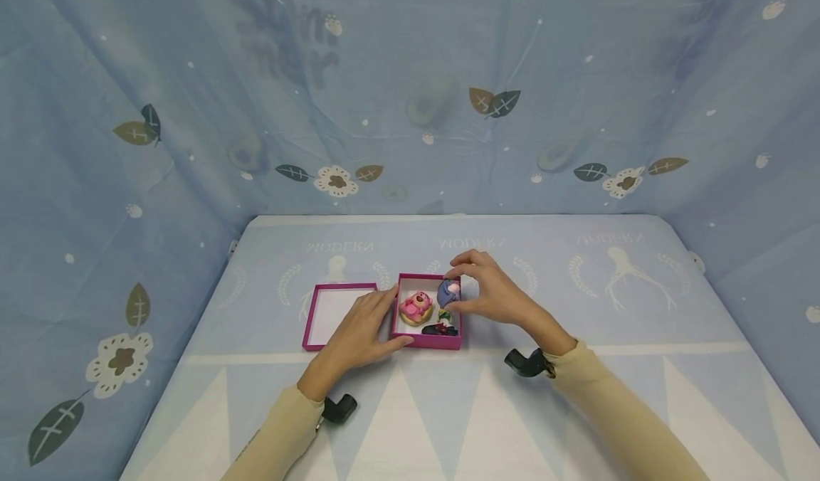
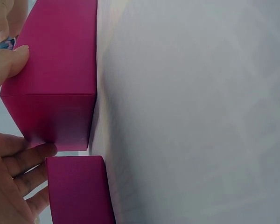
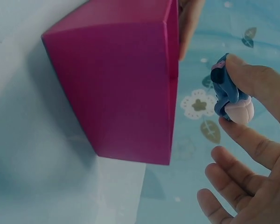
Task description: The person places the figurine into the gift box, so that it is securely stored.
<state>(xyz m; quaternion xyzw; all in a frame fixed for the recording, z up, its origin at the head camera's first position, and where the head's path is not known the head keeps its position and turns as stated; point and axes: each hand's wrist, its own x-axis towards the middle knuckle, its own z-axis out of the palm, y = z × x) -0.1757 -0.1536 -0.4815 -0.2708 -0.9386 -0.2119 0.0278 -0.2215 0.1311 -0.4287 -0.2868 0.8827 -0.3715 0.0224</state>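
My right hand (image 1: 493, 292) pinches a small blue donkey figurine (image 3: 231, 91) between thumb and index finger, the other fingers spread apart. The figurine is held over the opening of a magenta box (image 1: 428, 341), by its right side. My left hand (image 1: 360, 328) holds the box at its near left corner; in the left wrist view its thumb (image 2: 16, 60) lies on one wall and the fingertips touch the adjoining wall. Inside the box are a pink bear figurine (image 1: 417, 307), a dark figurine (image 1: 440, 330) with red on it, and a partly hidden small figure with green (image 1: 444, 315).
The box's magenta-rimmed lid (image 1: 312, 317) lies with its white inside up, just left of the box and partly behind my left hand. A patterned cloth (image 1: 410, 410) covers the table, and blue printed curtains (image 1: 410, 111) hang at the back and sides.
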